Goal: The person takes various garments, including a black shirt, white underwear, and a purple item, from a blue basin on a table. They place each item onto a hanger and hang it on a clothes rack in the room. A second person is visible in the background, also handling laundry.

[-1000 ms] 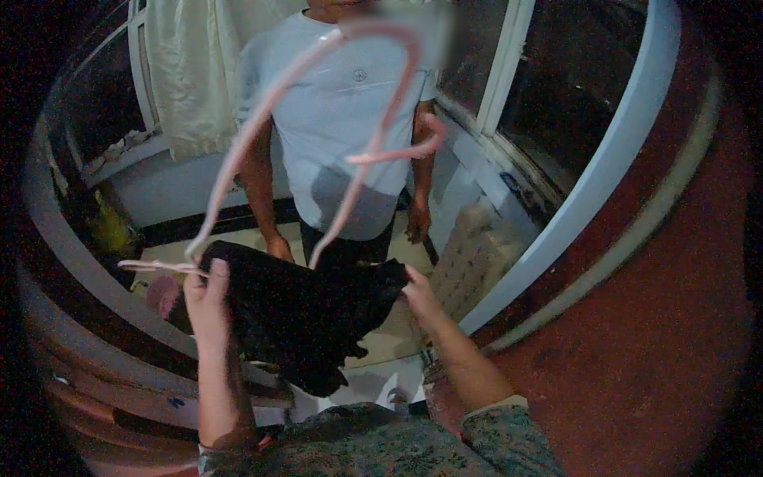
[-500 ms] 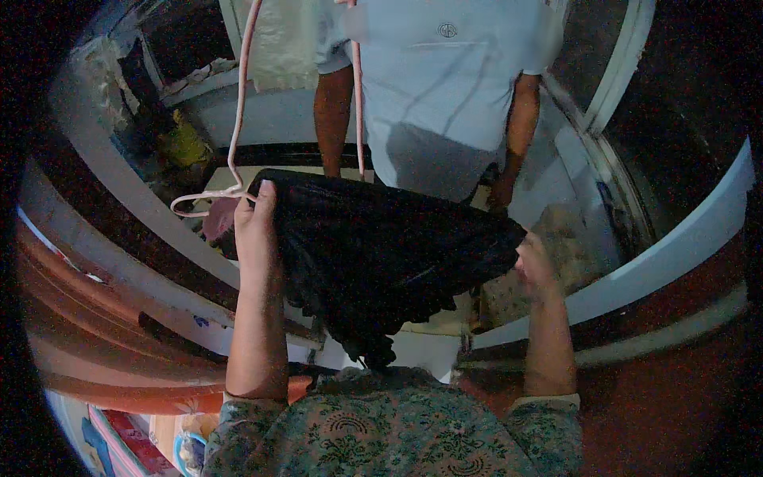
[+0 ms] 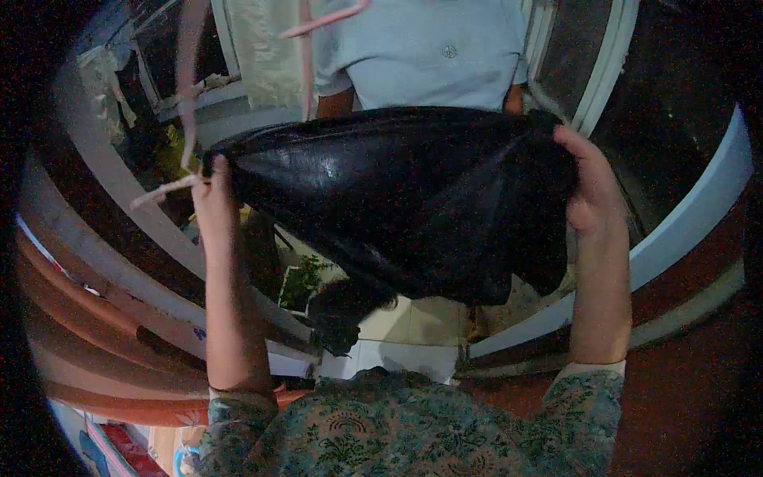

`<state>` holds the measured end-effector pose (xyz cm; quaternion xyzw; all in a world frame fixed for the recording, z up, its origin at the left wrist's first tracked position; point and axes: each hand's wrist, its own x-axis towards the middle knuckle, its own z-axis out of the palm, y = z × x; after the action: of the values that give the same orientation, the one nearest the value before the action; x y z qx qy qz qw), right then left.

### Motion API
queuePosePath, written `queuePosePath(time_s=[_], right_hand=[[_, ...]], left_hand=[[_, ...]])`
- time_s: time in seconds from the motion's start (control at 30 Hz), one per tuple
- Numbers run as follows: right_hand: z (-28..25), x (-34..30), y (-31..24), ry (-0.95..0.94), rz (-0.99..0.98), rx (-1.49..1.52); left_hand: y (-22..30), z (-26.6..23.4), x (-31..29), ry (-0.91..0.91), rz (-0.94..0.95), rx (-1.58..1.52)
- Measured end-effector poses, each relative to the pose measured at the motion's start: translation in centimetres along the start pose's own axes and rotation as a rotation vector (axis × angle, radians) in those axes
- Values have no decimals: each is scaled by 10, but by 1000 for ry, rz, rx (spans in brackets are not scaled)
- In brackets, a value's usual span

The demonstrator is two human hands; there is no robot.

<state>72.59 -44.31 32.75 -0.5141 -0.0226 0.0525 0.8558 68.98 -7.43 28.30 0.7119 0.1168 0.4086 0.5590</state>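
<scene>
A black plastic bag [image 3: 413, 187], shiny and creased, is spread wide in front of me. Its upper edge is stretched between my two hands, and a crumpled end hangs down at lower left. My left hand [image 3: 213, 187] is closed on the bag's left corner, with the thumb up. A thin pink cord or rod [image 3: 189, 95] runs upward from beside that hand, with a short piece sticking out to the left; whether I hold it too is unclear. My right hand [image 3: 588, 171] grips the bag's right end, its fingers partly behind the dark plastic.
A person in a light shirt [image 3: 429, 71] stands just beyond the bag. On both sides are curved-looking frame edges, with a white one [image 3: 675, 246] at right. A green plant [image 3: 304, 274] shows below the bag, beside pale floor tiles [image 3: 413, 322].
The bag has been raised and pulled wider. My right hand moved up and right, my left hand slightly left and up. The pink piece shifted left with it.
</scene>
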Motion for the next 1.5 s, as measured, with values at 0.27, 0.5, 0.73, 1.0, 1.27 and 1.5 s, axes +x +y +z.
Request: queuePosePath(time_s=[0.27, 0.5, 0.73, 1.0, 1.27, 1.5], right_hand=[[57, 26, -48, -208, -151, -229], [93, 69, -54, -440, -250, -262], [107, 74, -59, -204, -341, -330], [65, 42, -65, 169, -477, -458], [-4, 53, -60, 14, -236, 167], [15, 42, -19, -61, -167, 141]], left_hand=[[-34, -20, 71, 18, 346, 219], [45, 39, 11, -629, -286, -610], [47, 140, -31, -928, -49, -453], [73, 228, -73, -988, -79, -593], [68, 200, -104, -832, -199, -654], [-9, 166, -32, -514, 645, 435]])
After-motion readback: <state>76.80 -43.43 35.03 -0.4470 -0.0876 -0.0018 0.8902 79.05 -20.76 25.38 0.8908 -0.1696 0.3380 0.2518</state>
